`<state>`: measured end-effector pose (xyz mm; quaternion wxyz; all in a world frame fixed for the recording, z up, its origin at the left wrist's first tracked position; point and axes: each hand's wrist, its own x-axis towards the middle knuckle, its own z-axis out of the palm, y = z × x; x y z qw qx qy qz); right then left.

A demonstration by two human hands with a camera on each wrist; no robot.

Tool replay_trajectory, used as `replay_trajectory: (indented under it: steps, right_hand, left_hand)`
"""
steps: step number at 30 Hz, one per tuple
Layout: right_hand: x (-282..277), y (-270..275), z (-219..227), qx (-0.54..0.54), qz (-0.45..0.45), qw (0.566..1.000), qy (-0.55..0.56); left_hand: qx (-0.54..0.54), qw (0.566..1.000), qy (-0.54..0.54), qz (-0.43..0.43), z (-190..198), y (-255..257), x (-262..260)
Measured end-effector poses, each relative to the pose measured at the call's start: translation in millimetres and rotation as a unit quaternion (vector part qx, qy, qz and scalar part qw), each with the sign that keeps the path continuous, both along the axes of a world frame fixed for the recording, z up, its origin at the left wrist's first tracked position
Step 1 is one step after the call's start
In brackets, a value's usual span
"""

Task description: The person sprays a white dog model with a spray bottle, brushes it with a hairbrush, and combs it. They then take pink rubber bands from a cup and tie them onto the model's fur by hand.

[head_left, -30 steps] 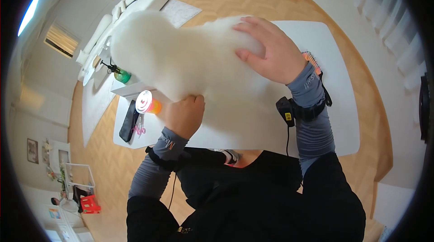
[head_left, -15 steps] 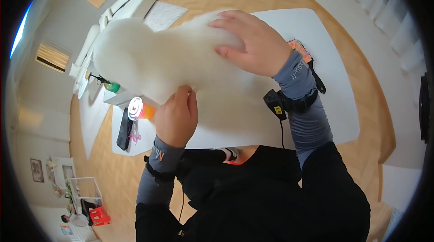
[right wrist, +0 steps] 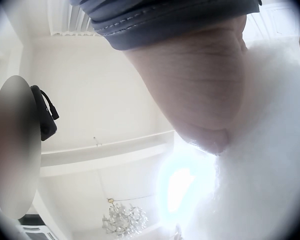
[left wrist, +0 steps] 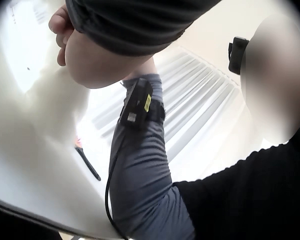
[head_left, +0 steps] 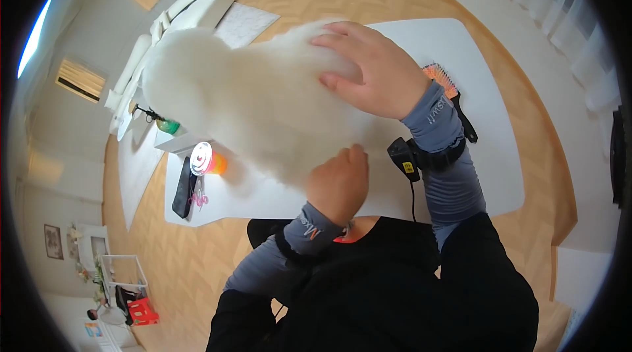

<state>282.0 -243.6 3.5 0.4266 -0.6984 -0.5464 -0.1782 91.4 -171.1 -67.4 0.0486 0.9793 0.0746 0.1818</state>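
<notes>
A fluffy white dog (head_left: 257, 95) is on the white table (head_left: 461, 174), seen from above in the head view. My right hand (head_left: 378, 72) lies on its back with fingers spread over the fur. Low along the dog's near side is my left hand (head_left: 339, 181), its fingers curled and fingertips at the fur's edge; I cannot tell whether anything is between them. Curled left fingers (left wrist: 62, 30) also show beside the fur in the left wrist view. In the right wrist view, the right hand (right wrist: 200, 90) presses against white fur.
A black-handled brush with an orange pad (head_left: 441, 80) lies right of the dog. To the left are a lidded cup of orange drink (head_left: 207, 160), a black case (head_left: 184, 189) and pink-handled scissors (head_left: 199, 200). A green spray bottle (head_left: 168, 126) stands farther back.
My left hand has moved right along the dog's near side, from its front part toward the rear. The right hand stays on the back. The head view has shifted slightly.
</notes>
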Motion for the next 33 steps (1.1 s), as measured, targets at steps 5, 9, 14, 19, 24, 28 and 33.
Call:
replay_trajectory:
  steps: [5, 9, 14, 19, 24, 28, 33]
  right_hand:
    - [-1, -1, 1, -0.007, 0.001, 1.0, -0.001]
    - [0, -2, 1, -0.012, 0.005, 1.0, 0.0]
    - [-2, -3, 4, -0.015, -0.003, 1.0, -0.008]
    - [-5, -3, 8, -0.018, 0.006, 1.0, 0.003]
    - [-5, -3, 9, -0.02, 0.001, 1.0, 0.009]
    - [-7, -1, 9, -0.005, -0.013, 1.0, -0.017]
    - [-7, -1, 10, -0.012, -0.01, 1.0, -0.005]
  left_hand:
    - [-0.029, 0.994, 0.077, -0.071, 4, 10, -14]
    - [-0.043, 0.999, -0.01, -0.016, 59, 46, -28]
    - [-0.007, 0.995, -0.071, 0.074, 98, 69, -35]
    - [0.049, 0.99, -0.116, 0.059, 76, 77, -19]
    - [0.042, 0.992, -0.103, 0.06, 70, 54, -8]
    - [0.0, 0.998, -0.056, 0.033, 62, 22, -7]
    - [0.001, 0.996, 0.063, -0.057, 48, 16, -20]
